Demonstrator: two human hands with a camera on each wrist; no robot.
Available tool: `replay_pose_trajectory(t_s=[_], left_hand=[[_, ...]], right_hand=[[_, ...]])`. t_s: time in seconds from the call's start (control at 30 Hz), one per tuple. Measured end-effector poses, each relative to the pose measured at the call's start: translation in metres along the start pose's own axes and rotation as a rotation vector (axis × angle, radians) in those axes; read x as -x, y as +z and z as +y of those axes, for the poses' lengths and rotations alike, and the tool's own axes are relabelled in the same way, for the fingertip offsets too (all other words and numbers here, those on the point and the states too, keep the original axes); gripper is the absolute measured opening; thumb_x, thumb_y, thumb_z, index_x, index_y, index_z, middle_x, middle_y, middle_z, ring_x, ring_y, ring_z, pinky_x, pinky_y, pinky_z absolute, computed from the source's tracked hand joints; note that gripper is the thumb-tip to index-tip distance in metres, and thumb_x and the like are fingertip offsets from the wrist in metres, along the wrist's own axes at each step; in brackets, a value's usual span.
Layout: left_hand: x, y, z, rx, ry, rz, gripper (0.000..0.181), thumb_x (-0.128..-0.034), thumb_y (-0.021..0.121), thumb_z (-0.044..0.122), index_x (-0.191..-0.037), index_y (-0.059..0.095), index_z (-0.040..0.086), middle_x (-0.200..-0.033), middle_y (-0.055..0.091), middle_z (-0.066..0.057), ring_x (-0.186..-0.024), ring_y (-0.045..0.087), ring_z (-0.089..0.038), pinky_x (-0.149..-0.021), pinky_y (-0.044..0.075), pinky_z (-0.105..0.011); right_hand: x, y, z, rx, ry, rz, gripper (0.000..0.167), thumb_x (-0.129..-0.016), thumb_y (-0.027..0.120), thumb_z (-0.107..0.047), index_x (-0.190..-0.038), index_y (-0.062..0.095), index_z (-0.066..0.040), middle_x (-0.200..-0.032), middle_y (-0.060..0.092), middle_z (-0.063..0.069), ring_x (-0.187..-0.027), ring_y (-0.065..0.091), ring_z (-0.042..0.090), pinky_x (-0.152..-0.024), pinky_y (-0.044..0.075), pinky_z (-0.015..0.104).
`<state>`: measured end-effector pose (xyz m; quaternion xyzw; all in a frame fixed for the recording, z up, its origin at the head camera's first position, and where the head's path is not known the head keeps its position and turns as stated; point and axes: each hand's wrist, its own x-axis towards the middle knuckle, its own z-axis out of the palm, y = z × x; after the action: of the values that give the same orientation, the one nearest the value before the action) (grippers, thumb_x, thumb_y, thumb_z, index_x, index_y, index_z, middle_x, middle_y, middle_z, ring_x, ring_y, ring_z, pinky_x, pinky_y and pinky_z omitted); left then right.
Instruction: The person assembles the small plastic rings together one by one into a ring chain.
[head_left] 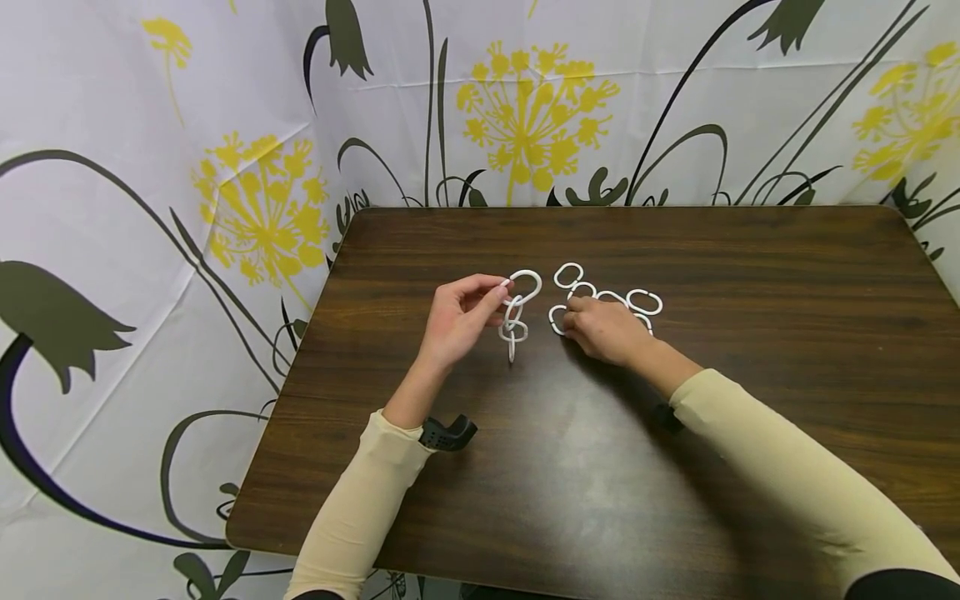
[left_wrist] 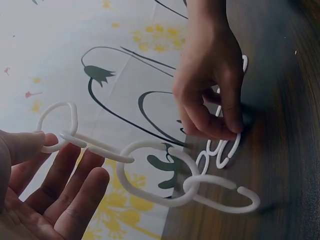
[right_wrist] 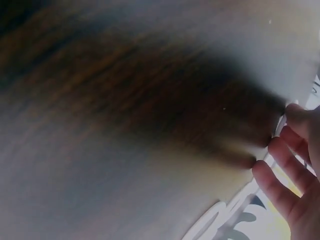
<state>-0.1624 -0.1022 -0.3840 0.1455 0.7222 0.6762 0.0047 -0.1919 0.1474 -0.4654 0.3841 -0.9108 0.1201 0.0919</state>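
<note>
My left hand (head_left: 465, 315) is raised above the table, its thumb and index finger pinching the top link of a chain of white plastic links (left_wrist: 155, 200). Each link is an oval with a small gap in its side. The joined links hang below the fingers. Over on the right, my right hand (head_left: 606, 330) is down at the tabletop, fingertips and thumb around a loose white link (head_left: 557, 320). More loose links (head_left: 569, 275) lie around that hand, some partly covered by it. The right wrist view shows its fingertips (right_wrist: 264, 172) at the table surface.
The dark wood-grain table (head_left: 787, 333) has its far edge against a white curtain (head_left: 420, 100) with yellow and grey-green flower prints. The curtain also runs along the left side. A black wrist device (head_left: 448, 433) sits at the left sleeve cuff.
</note>
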Motion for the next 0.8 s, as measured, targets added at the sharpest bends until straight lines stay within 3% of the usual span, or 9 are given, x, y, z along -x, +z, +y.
replay_pose_trajectory(t_s=[0.13,0.3,0.47,0.63,0.8], left_hand=[[0.0,0.001,-0.001,-0.005,-0.006,-0.002,0.021,-0.0947,0.064,0.006,-0.108,0.068,-0.01,-0.094,0.069,-0.025,-0.077,0.068,-0.018,-0.067,0.061,-0.034],[0.001,0.001,0.0,-0.025,-0.009,0.005,0.019,-0.0945,0.065,0.006,-0.106,0.069,-0.008,-0.094,0.069,-0.024,-0.078,0.068,-0.024,-0.065,0.061,-0.034],[0.0,0.001,0.0,-0.016,-0.01,0.003,0.02,-0.0945,0.065,0.006,-0.107,0.068,-0.009,-0.095,0.069,-0.026,-0.083,0.067,-0.038,-0.065,0.061,-0.034],[-0.001,0.001,0.0,-0.013,-0.01,-0.007,0.022,-0.0948,0.065,0.006,-0.108,0.067,-0.011,-0.095,0.069,-0.026,-0.08,0.069,-0.031,-0.066,0.061,-0.035],[0.0,0.0,0.001,-0.014,-0.021,-0.004,0.023,-0.095,0.065,0.007,-0.109,0.067,-0.011,-0.099,0.067,-0.031,-0.085,0.067,-0.041,-0.068,0.061,-0.037]], right_hand=[[0.001,-0.003,0.0,-0.047,0.012,-0.039,0.011,-0.089,0.071,-0.017,-0.079,0.065,-0.016,-0.081,0.052,0.0,-0.072,0.059,0.019,-0.054,0.052,0.041],[0.001,-0.01,-0.002,-0.192,0.072,-0.073,0.007,-0.093,0.067,-0.02,-0.089,0.067,-0.015,-0.086,0.061,-0.003,-0.074,0.061,0.015,-0.067,0.052,0.039],[-0.003,-0.019,-0.005,-0.383,0.114,0.012,0.009,-0.095,0.066,-0.018,-0.094,0.07,-0.009,-0.085,0.068,-0.003,-0.074,0.061,0.013,-0.069,0.052,0.036],[-0.007,-0.036,-0.009,-0.689,0.238,0.119,0.016,-0.091,0.072,-0.013,-0.104,0.072,-0.003,-0.086,0.07,0.002,-0.077,0.063,0.016,-0.068,0.054,0.034],[-0.012,-0.06,-0.014,-0.885,0.341,0.17,0.023,-0.087,0.072,-0.002,-0.109,0.07,0.004,-0.09,0.071,0.013,-0.078,0.067,0.017,-0.066,0.057,0.026]])
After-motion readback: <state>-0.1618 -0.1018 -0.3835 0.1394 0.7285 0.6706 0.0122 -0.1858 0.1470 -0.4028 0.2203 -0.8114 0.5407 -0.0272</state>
